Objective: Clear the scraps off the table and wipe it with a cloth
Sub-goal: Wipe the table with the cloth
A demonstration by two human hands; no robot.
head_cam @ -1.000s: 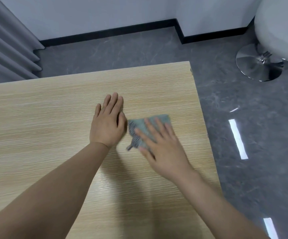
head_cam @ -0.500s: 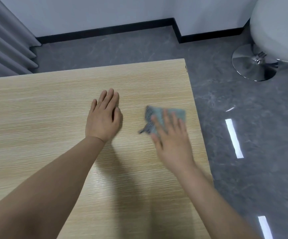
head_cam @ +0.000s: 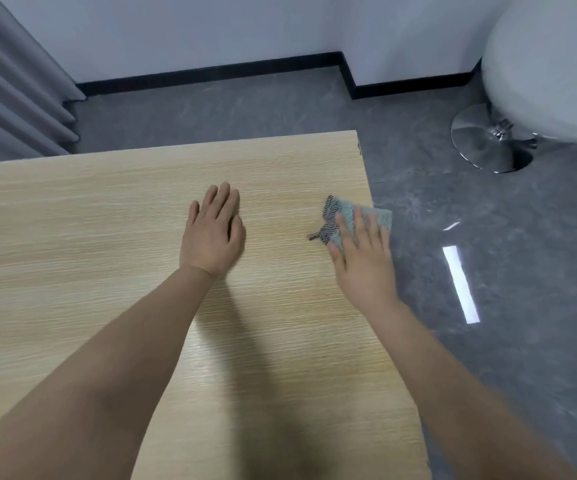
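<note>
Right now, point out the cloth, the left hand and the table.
cloth point(head_cam: 346, 216), head view, on the green part beyond the fingertips.
left hand point(head_cam: 211, 237), head view, on the back of the hand, flat on the wood.
table point(head_cam: 72, 237), head view, on bare wood left of the hands.

One head-worn wide-angle view, looking forward and steeply down from above, close over the pale wood-grain table top point(head_cam: 107, 237), both bare forearms entering from the bottom edge, table's far right corner mid-frame, grey marbled floor point(head_cam: 488, 341) and white wall point(head_cam: 193, 29) beyond
</note>
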